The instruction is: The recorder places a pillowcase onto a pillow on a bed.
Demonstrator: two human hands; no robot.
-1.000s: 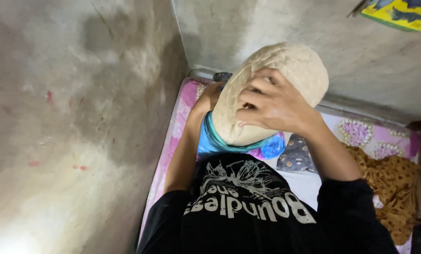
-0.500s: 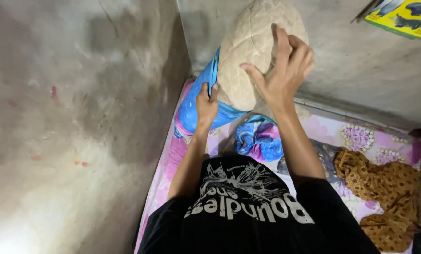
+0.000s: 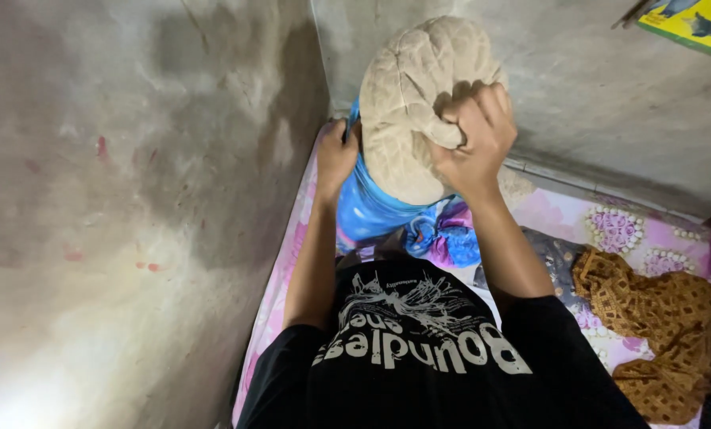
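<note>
Right grip now bunching pillow.

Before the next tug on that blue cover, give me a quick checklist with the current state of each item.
1. Right hand grip on the beige pillow: ok, fingers bunch its fabric in a closed fist.
2. Left hand on the blue cover: ok, it grips the cover's edge beside the pillow.
3. Pillow inside the cover: not ok, only the lower end sits in it; most of it stands out above.
4. Cover opening free of twists: cannot tell, the far side is hidden.
5. Room around the work: not ok, the concrete wall is close on the left and behind.
6. Brown patterned cloth clear of the hands: ok, it lies apart on the mattress.
</note>
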